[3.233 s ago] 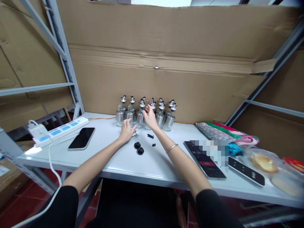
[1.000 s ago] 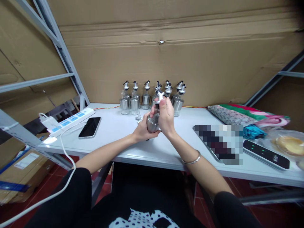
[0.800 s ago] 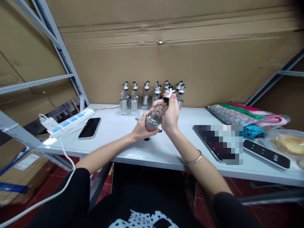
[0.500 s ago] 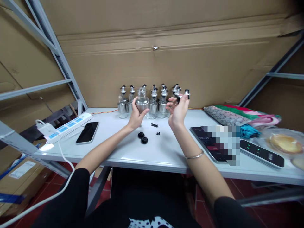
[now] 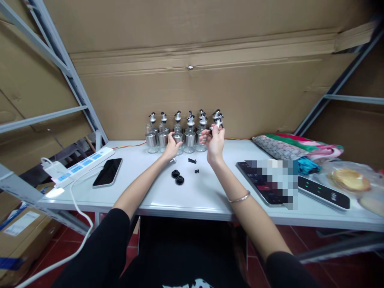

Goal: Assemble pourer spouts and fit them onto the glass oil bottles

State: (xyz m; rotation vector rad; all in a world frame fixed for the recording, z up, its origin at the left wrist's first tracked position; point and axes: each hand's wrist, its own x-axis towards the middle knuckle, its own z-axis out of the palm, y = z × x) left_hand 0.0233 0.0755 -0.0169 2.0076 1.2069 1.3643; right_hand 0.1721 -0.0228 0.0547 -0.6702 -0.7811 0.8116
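My left hand (image 5: 171,147) is closed around the lower part of a glass bottle with a metal sleeve (image 5: 178,138), which stands in line with the front-row bottles. My right hand (image 5: 215,145) is raised at the row's right end, pinching a silver and black pourer spout (image 5: 218,122); its other fingers are curled loosely. Several similar bottles (image 5: 189,139) stand behind and beside my hands, many topped with pourer spouts. A small silver piece (image 5: 172,161) lies below my left wrist. Nearer on the table are two black round stoppers (image 5: 179,180), black flat strips (image 5: 192,161) and tiny black caps (image 5: 197,171).
A phone (image 5: 108,173) and a power strip (image 5: 85,163) lie at left. On the right are a larger device with a timer (image 5: 261,184), a black-and-white device (image 5: 324,193), patterned cloth (image 5: 294,146) and wrapped food (image 5: 351,179). Cardboard (image 5: 180,88) stands behind the white table (image 5: 192,200).
My left hand has lowered the bottle from in front of the row to the tabletop. My right hand has moved left and slightly down with the pourer spout. The silver piece now shows below my left wrist.
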